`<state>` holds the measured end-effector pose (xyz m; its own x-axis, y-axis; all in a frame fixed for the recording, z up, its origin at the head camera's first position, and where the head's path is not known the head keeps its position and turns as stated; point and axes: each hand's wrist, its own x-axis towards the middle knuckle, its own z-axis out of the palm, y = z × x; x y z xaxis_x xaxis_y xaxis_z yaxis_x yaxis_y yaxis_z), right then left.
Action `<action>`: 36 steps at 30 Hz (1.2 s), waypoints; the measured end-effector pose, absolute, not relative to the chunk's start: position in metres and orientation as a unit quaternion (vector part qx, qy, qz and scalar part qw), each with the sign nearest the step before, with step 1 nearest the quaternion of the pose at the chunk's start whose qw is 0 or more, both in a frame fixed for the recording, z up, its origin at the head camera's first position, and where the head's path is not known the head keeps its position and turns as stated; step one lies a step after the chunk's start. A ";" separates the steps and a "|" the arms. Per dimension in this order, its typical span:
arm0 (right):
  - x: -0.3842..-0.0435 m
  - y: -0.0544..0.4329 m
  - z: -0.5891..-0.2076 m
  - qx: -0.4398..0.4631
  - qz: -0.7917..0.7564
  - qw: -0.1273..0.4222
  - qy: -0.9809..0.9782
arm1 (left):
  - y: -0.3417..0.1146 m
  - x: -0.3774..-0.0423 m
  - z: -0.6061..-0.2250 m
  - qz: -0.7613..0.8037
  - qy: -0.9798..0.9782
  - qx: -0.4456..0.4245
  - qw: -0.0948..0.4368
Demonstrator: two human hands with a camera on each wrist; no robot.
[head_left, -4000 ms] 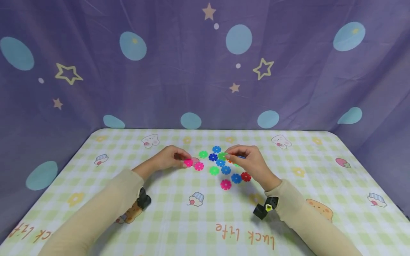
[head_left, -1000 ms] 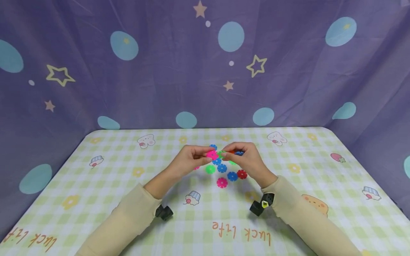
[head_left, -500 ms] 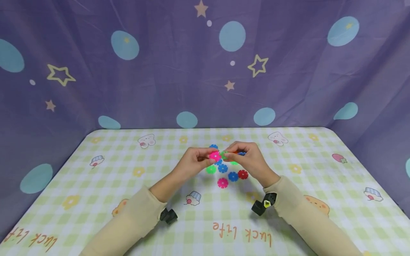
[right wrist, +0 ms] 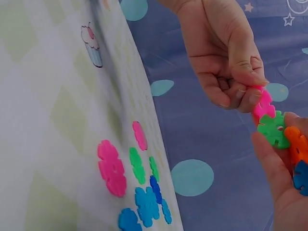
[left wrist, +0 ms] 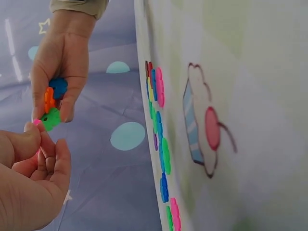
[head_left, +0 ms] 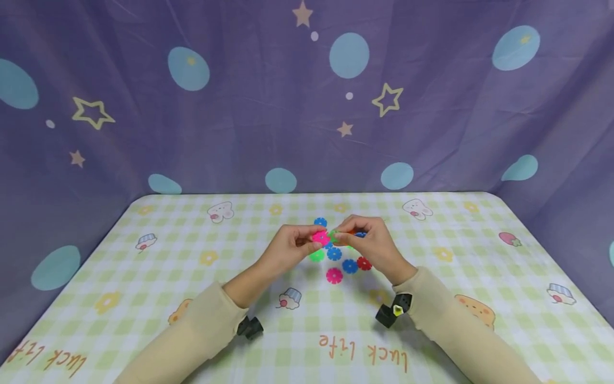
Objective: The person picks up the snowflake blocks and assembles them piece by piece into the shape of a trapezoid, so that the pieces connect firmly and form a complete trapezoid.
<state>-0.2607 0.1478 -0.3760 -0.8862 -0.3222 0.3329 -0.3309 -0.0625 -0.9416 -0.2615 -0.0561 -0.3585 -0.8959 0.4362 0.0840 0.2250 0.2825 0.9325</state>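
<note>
My left hand pinches a pink snowflake disc between thumb and fingers. Opposite it, my right hand holds a short chain of notched discs. In the right wrist view the chain runs from a green disc to an orange disc and a blue disc. The pink disc's edge meets the green disc's rim, the two set at an angle. Both hands are raised off the table, fingertips nearly together. The left wrist view shows the pink disc mostly hidden behind the left fingers.
Several loose discs lie on the checked tablecloth below the hands, among them a pink one, a blue one, a red one and a green one. A purple patterned curtain hangs behind the table.
From beside the pink discs on the left, my left hand has lifted one and carried it right to the green disc. The right hand stays near its place; recent movement is slight.
</note>
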 end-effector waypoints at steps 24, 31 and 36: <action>-0.266 0.139 -0.389 0.168 0.635 -0.015 -0.754 | -0.108 -0.297 -0.373 0.531 0.783 0.253 0.204; -0.257 0.138 -0.371 0.156 0.628 -0.020 -0.762 | -0.120 -0.310 -0.389 0.566 0.769 0.194 0.226; -0.261 0.140 -0.376 0.148 0.630 -0.022 -0.762 | -0.121 -0.315 -0.398 0.541 0.790 0.200 0.207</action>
